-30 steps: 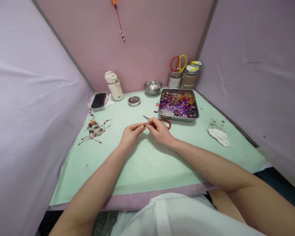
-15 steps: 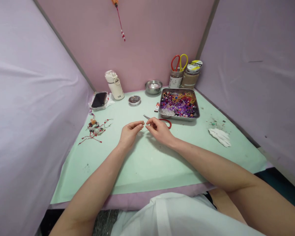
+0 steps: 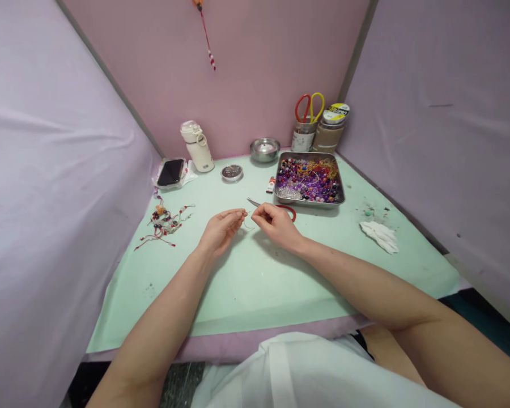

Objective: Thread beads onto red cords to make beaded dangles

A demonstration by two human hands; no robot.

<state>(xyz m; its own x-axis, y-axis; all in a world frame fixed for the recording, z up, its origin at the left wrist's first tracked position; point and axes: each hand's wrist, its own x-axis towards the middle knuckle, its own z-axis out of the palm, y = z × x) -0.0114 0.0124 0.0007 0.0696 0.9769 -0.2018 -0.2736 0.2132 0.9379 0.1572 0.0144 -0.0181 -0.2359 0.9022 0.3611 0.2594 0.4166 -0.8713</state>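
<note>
My left hand and my right hand meet over the middle of the pale green table, fingertips pinched and a small gap between them. A thin thread hangs between the two pinches; any bead on it is too small to make out. Red-handled scissors lie on the table just behind my right hand, partly hidden by it. A metal tray full of purple, red and dark beads stands beyond my right hand.
Finished red-cord bead strings lie at the left. Along the back stand a phone, a white bottle, a small round tin, a steel bowl and jars with scissors. A white cloth lies right. Fabric walls enclose the table.
My two hands have drawn slightly apart, the left shifting a little to the left, so the thread now shows between the pinched fingertips.
</note>
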